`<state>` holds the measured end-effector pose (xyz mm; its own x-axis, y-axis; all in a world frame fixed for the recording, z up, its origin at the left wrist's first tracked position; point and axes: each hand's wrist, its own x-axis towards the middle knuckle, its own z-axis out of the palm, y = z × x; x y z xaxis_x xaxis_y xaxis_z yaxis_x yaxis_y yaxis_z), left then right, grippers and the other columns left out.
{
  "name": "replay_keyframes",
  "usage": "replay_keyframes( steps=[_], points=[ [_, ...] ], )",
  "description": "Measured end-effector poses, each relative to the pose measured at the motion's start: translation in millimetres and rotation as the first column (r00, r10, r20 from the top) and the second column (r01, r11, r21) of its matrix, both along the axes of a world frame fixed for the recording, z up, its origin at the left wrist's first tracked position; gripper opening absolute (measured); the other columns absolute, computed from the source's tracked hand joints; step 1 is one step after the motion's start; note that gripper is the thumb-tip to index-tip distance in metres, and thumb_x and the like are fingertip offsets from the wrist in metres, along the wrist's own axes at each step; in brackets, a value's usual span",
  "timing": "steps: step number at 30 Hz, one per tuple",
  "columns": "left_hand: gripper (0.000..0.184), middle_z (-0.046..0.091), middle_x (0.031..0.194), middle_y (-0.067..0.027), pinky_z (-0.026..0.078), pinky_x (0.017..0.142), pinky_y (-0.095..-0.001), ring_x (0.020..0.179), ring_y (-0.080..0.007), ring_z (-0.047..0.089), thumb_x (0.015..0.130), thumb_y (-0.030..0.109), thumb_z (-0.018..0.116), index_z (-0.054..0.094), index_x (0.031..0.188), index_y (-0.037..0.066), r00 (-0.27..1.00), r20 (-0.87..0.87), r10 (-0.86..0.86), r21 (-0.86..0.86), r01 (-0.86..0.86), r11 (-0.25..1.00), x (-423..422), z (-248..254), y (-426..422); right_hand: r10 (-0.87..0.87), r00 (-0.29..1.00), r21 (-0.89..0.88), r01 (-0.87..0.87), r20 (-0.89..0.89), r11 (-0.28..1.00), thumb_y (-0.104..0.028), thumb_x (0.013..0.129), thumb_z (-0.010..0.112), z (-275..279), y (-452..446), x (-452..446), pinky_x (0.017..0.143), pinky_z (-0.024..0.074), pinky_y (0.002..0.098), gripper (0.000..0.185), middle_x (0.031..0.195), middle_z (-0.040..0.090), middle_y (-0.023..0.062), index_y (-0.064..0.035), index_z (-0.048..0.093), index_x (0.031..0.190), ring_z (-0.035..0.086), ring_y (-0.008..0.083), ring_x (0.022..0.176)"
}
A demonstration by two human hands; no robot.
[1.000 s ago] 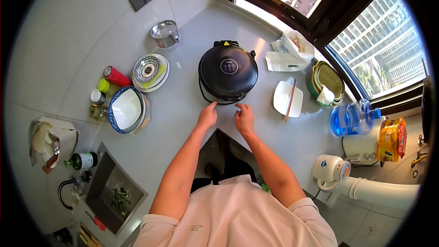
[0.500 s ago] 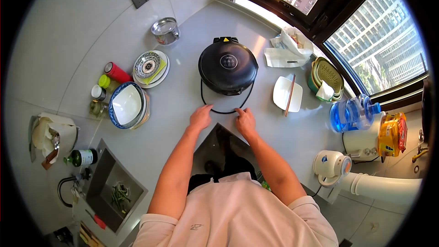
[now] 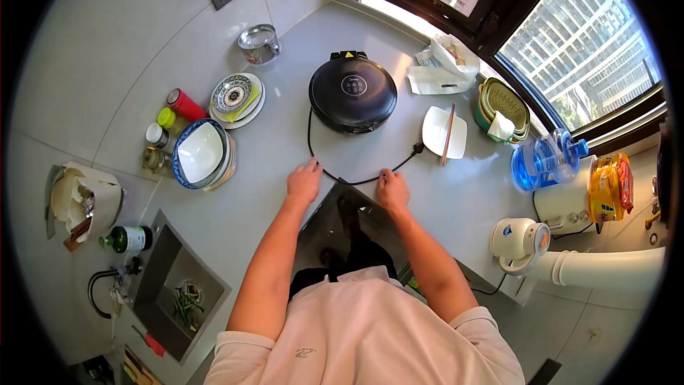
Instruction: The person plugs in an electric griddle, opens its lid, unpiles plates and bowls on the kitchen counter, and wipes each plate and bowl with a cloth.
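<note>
A round black electric griddle [image 3: 353, 96] sits closed on the counter in front of me. Its black power cord [image 3: 309, 135] leaves the left side and curves round the front in a loose arc, with the plug [image 3: 417, 148] lying near the white dish. My left hand [image 3: 303, 181] is closed on the cord at the left of the arc, fingertips pinching it. Near the counter's front edge, my right hand [image 3: 393, 188] pinches the cord a short way from the plug.
To the right, chopsticks [image 3: 448, 135] rest across a white square dish [image 3: 434, 122]. Farther right are green baskets [image 3: 504, 103], a water bottle [image 3: 545, 164] and a kettle [image 3: 514, 238]. Stacked bowls [image 3: 226, 160], plates [image 3: 262, 103] and a sink [image 3: 158, 271] are at left.
The cord's right end has come away from the griddle's side, and its plug now shows on the counter by the dish. Both hands have moved slightly apart and nearer to me.
</note>
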<state>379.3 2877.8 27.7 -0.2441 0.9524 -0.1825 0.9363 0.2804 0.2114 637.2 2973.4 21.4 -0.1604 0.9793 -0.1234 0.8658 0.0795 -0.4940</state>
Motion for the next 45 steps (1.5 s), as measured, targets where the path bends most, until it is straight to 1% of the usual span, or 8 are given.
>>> replay_keyframes(
  steps=[3, 12, 16, 30, 36, 38, 42, 45],
  points=[
    [0.054, 0.049, 0.154, -0.0036, 0.05, 0.095, -0.0439, 0.119, -0.03, 0.057, 0.085, 0.002, 0.061, 0.063, 0.135, 0.021, 0.969, -0.092, -0.228, 0.025, 0.231, 0.973, 14, 0, -3, -0.027, 1.0, 0.012, 0.027, 0.009, 1.0, -0.034, 0.096, 0.063, 2, -2, 6, 0.085, 0.0534, 0.0495, 0.022, 0.107, 0.063, 0.0141, -0.0165, 0.07, 0.108, 0.064, 0.0367, 0.102],
    [0.026, 0.059, 0.119, -0.0057, 0.049, 0.09, -0.0415, 0.112, -0.0289, 0.056, 0.084, 0.007, 0.065, 0.07, 0.106, 0.019, 0.991, -0.074, -0.111, 0.158, 0.122, 0.98, 19, 1, -23, -0.405, 0.913, -0.104, 0.407, 0.035, 0.908, -0.03, 0.092, 0.067, 8, -3, 2, 0.092, 0.0511, 0.051, 0.042, 0.116, 0.068, 0.0164, -0.0083, 0.052, 0.124, 0.066, 0.0377, 0.109],
    [0.035, 0.059, 0.131, -0.0078, 0.05, 0.091, -0.0429, 0.117, -0.0309, 0.056, 0.081, 0.003, 0.065, 0.07, 0.111, 0.021, 0.99, -0.062, -0.123, 0.053, 0.126, 0.991, 13, 1, -22, -0.545, 0.818, -0.146, 0.525, -0.185, 0.838, -0.025, 0.089, 0.07, -8, 3, -6, 0.093, 0.0514, 0.0491, 0.044, 0.105, 0.071, 0.0148, -0.0076, 0.051, 0.124, 0.069, 0.0353, 0.104],
    [0.036, 0.065, 0.127, -0.0052, 0.049, 0.091, -0.0417, 0.118, -0.0288, 0.058, 0.081, 0.01, 0.068, 0.07, 0.115, 0.021, 0.962, -0.242, 0.124, 0.079, -0.108, 0.991, -96, -5, -34, 0.205, 0.592, 0.182, -0.098, -0.779, 0.978, -0.008, 0.091, 0.075, 82, 32, -160, 0.074, 0.0538, 0.0276, 0.033, 0.09, 0.073, 0.0054, -0.0065, 0.059, 0.121, 0.065, 0.0101, 0.077],
    [0.065, 0.068, 0.127, -0.0069, 0.049, 0.089, -0.0377, 0.123, -0.0294, 0.059, 0.08, 0.007, 0.064, 0.055, 0.143, 0.017, 0.978, 0.199, 0.059, 0.069, -0.074, 0.995, -103, 28, 33, 0.364, 0.46, 0.243, -0.302, -0.81, 0.922, -0.003, 0.091, 0.073, 116, 109, -252, 0.072, 0.0534, 0.0257, 0.029, 0.092, 0.074, 0.0063, -0.0048, 0.061, 0.118, 0.066, 0.0087, 0.078],
    [0.069, 0.068, 0.127, -0.0076, 0.051, 0.086, -0.0325, 0.118, -0.0226, 0.064, 0.089, 0.011, 0.064, 0.041, 0.154, 0.014, 0.508, 0.861, 0.028, 0.095, -0.215, 0.972, -103, 30, 59, 0.365, 0.395, 0.221, -0.364, -0.843, 0.905, -0.004, 0.091, 0.072, 112, 141, -275, 0.072, 0.0545, 0.0262, 0.029, 0.093, 0.075, 0.0082, -0.0042, 0.061, 0.118, 0.068, 0.0099, 0.08],
    [0.049, 0.067, 0.126, -0.0077, 0.055, 0.086, -0.0349, 0.1, -0.0188, 0.069, 0.108, 0.023, 0.05, 0.038, 0.153, 0.008, -0.16, 0.979, -0.129, 0.048, -0.432, 0.901, -121, 68, 131, 0.405, 0.356, 0.226, -0.449, -0.842, 0.865, -0.007, 0.094, 0.072, 107, 191, -318, 0.07, 0.0561, 0.0277, 0.033, 0.094, 0.076, 0.0089, -0.0052, 0.056, 0.122, 0.069, 0.0125, 0.078],
    [0.034, 0.066, 0.108, -0.0043, 0.049, 0.065, -0.0292, 0.075, -0.0125, 0.06, 0.109, 0.029, 0.051, 0.053, 0.134, 0.007, -0.097, 0.98, -0.174, 0.07, -0.651, 0.756, -143, 85, 182, 0.348, 0.289, 0.167, -0.504, -0.892, 0.848, -0.008, 0.093, 0.073, 117, 212, -349, 0.065, 0.0562, 0.0281, 0.031, 0.094, 0.076, 0.0084, -0.0051, 0.055, 0.119, 0.068, 0.0127, 0.076]
  ],
)
